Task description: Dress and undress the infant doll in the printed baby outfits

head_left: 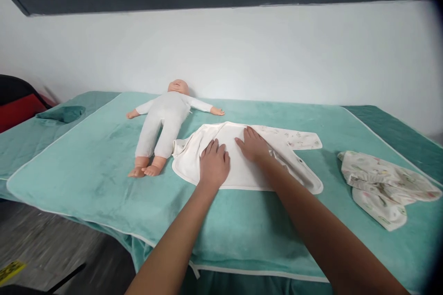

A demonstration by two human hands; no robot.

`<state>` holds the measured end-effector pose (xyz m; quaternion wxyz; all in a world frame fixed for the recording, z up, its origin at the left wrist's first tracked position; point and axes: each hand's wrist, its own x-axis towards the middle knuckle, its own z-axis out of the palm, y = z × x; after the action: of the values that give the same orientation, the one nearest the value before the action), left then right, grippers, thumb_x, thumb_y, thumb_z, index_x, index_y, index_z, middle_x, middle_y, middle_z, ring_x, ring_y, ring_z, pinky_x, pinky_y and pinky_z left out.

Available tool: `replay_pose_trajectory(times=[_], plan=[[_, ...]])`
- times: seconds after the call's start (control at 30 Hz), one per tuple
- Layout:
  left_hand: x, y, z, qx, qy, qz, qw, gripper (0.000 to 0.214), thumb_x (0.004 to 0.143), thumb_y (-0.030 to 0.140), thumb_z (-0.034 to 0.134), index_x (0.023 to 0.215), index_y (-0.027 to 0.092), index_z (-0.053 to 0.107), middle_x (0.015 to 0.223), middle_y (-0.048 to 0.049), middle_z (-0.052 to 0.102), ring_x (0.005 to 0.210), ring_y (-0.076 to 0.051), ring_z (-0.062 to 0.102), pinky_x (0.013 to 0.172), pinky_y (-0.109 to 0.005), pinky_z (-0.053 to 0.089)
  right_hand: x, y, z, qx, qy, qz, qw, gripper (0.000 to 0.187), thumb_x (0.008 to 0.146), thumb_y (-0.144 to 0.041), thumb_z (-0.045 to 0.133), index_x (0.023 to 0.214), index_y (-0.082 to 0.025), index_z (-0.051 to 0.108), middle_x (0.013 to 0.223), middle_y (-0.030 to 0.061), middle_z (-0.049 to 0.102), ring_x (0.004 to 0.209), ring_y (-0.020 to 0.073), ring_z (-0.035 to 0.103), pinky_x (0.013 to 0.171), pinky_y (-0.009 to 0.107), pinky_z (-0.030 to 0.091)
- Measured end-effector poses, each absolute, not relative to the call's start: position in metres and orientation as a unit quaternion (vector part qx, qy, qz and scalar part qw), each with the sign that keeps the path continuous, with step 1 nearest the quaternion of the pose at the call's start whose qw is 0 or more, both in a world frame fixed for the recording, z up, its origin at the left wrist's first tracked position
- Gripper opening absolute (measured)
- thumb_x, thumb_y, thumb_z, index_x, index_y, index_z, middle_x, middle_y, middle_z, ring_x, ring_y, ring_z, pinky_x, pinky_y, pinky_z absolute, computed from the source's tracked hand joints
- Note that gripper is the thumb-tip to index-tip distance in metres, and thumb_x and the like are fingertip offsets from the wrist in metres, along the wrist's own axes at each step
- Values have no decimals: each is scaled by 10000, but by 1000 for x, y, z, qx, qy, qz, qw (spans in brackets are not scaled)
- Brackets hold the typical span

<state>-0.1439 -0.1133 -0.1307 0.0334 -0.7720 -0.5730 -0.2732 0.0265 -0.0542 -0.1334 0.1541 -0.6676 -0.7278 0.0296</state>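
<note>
While our left hand [213,166] and right hand [256,146] lie unclenched on this shirt [242,173], we're seemingly smoothing; next calls for light pressure.

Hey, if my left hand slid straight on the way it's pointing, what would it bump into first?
Beyond the shirt it rests on, your left hand would probably meet the doll's outstretched hand, though depth is unclear.

Bright, diffuse light; wall [249,55] palest mid-frame. Soft shadow toward front edge of surface [86,179]. Left hand [214,165], right hand [255,145] fairly sharp. Floor [69,235] off front-left corner dim, smeared. Right picture corners darkened.
</note>
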Motion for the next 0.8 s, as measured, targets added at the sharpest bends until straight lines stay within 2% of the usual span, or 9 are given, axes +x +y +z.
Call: replay_pose_trajectory(times=[0.1, 0.27, 0.47, 0.7, 0.8], plan=[[-144, -114, -131, -770, -575, -276, 36, 284, 967, 262, 432, 1172, 217, 623, 1411, -110, 581, 1368, -286, 474, 1070, -497, 439, 35, -37, -135, -673, -718, 28, 173, 634, 1001, -433, 332, 1458, 0, 404, 1561, 212, 372, 1445, 303, 340, 1173, 400, 280], [-144, -116, -130, -777, -559, -288, 33, 275, 957, 218, 435, 1130, 202, 648, 1358, -95, 624, 1331, -268, 512, 1099, -474, 420, 32, -45, -135, -666, -722, 3, 187, 595, 1003, -387, 309, 1425, 14, 433, 1530, 237, 397, 1410, 355, 361, 1154, 467, 288], [-144, -118, -130, -798, -521, -303, 18, 267, 926, 144, 451, 1066, 187, 674, 1255, -75, 695, 1247, -242, 587, 1137, -452, 398, 18, -48, -131, -583, -795, 1, 166, 500, 1012, -317, 321, 1425, -83, 478, 1534, 147, 439, 1418, 261, 376, 1175, 377, 268], [-146, -122, -128, -790, -524, -318, 4, 270, 920, 125, 458, 1086, 182, 663, 1210, -85, 709, 1231, -232, 598, 1079, -422, 461, -10, -49, -130, -619, -766, 4, 173, 546, 1023, -338, 282, 1439, -18, 434, 1553, 218, 384, 1445, 308, 338, 1168, 457, 265], [-149, -126, -127, -790, -523, -319, -4, 267, 934, 134, 440, 1063, 201, 663, 1181, -78, 718, 1217, -227, 607, 1067, -432, 475, -16, -72, -130, -607, -777, 3, 166, 556, 1024, -368, 294, 1454, -44, 433, 1574, 193, 363, 1465, 302, 310, 1176, 446, 253]])
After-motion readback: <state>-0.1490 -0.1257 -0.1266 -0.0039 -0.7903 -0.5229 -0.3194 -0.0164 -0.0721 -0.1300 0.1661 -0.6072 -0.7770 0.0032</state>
